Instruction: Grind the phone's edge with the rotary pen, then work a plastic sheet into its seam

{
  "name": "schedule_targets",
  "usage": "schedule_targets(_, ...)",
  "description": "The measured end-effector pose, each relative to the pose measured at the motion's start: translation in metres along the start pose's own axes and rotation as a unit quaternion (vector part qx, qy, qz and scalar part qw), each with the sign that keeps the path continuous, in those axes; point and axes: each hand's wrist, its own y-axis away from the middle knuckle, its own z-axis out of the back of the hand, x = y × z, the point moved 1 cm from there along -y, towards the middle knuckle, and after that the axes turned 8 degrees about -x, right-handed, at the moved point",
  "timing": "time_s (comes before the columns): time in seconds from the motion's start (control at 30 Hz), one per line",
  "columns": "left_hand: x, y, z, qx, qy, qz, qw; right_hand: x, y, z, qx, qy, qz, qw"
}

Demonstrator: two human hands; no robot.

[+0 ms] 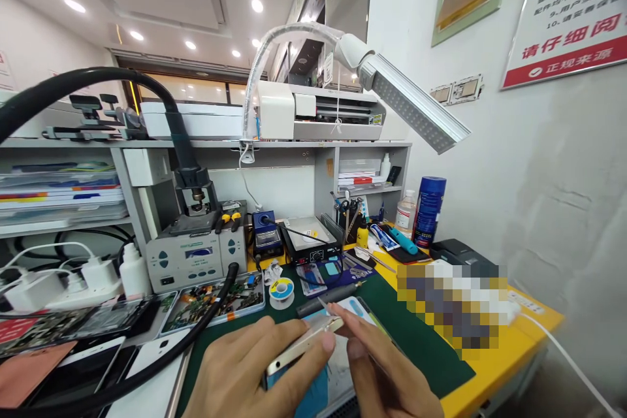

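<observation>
A pale gold phone (298,347) is tilted up on its edge above the green mat (416,333). My left hand (264,362) grips it from the left, with the thumb along its near side and the fingers over the far side. At the phone's right end, my right hand (377,359) is closed in a pinch near the corner. A thin pointed tip (322,303) shows just beyond its fingertips; the rest of that piece is hidden. Beneath the hands lie a blue and white pad (313,395) and other flat items.
A tray of circuit parts (215,304), a solder reel (281,292) and a black hose (196,333) lie left. Behind stand a grey soldering station (198,255) and a black-fronted device (313,241). Right are a blue spray can (430,209) and a blurred patch (450,307).
</observation>
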Motion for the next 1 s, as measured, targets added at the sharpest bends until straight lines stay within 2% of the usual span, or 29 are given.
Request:
schedule_targets(0.37, -0.001, 0.003, 0.003, -0.002, -0.007, -0.01, 1.0, 0.003, -0.002, 0.001, -0.007, 0.015, 0.01, 1.0)
schedule_targets(0.67, 0.003, 0.004, -0.003, -0.024, 0.036, 0.011, 0.999, 0.0, -0.005, 0.001, 0.019, 0.017, 0.071, 0.997)
schedule_targets(0.77, 0.002, 0.007, -0.001, -0.027, 0.055, 0.034, 0.998, 0.002, -0.005, 0.0, 0.017, 0.03, 0.042, 0.999)
schedule_targets(1.0, 0.0, 0.012, -0.007, 0.016, 0.104, 0.079, 0.991, 0.006, -0.001, 0.001, 0.001, 0.034, -0.001, 0.999)
